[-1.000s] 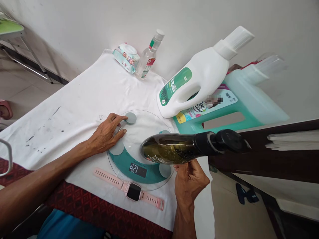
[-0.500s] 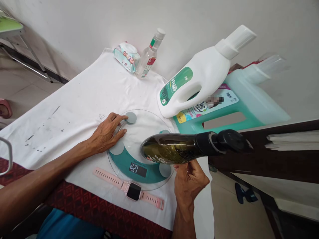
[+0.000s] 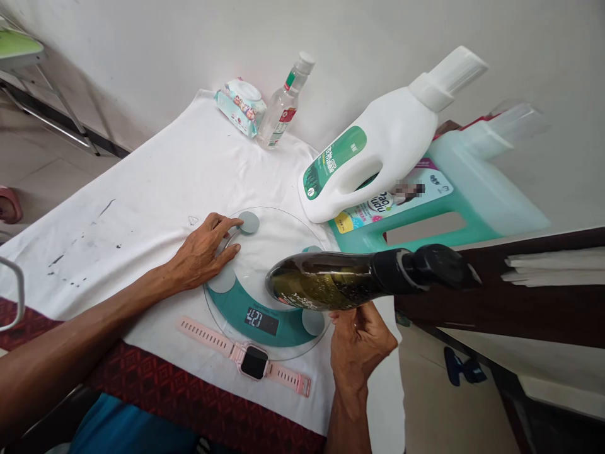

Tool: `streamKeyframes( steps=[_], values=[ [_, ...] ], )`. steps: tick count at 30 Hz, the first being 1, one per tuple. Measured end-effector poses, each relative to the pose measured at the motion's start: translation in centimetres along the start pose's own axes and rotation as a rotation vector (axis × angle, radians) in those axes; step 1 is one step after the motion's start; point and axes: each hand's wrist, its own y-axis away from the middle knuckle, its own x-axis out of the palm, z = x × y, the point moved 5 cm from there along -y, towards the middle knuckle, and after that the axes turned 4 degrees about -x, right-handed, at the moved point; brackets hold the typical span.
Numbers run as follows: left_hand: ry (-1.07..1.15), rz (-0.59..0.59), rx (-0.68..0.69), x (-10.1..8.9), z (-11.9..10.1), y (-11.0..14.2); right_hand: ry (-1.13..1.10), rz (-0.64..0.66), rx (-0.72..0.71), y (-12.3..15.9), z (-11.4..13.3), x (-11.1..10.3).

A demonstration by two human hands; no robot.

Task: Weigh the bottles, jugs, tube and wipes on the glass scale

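A round glass scale [image 3: 271,331] with a teal band and a lit display lies on the white cloth. On it stands a dark green pump bottle [image 3: 321,280], its black pump slanting to the right in view. My left hand [image 3: 201,252] rests at the scale's left edge, index finger and thumb stretched apart over the glass, holding nothing. Beside the bottle at the scale's right edge, my right hand [image 3: 362,347] has its fingers curled; the bottle partly hides them, so what they grip is unclear. A pink smartwatch [image 3: 254,362] lies just in front of the scale.
Behind the scale stand a white detergent jug [image 3: 378,132] and a larger green jug [image 3: 486,189]. A clear bottle [image 3: 278,113] and a wipes pack [image 3: 241,107] stand near the wall [image 3: 165,50]. A dark ledge [image 3: 543,296] lies to the right.
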Motion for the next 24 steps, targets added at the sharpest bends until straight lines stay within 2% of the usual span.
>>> streamKeyframes(
  steps=[18,24],
  values=[
    [0.008,-0.024,0.028,0.31,0.35,0.08,0.009,0.005,-0.014,-0.08,0.61,0.0],
    [0.005,0.016,0.001,-0.05,-0.2,0.09,0.009,0.0,-0.003,-0.03,0.77,-0.02]
  ],
)
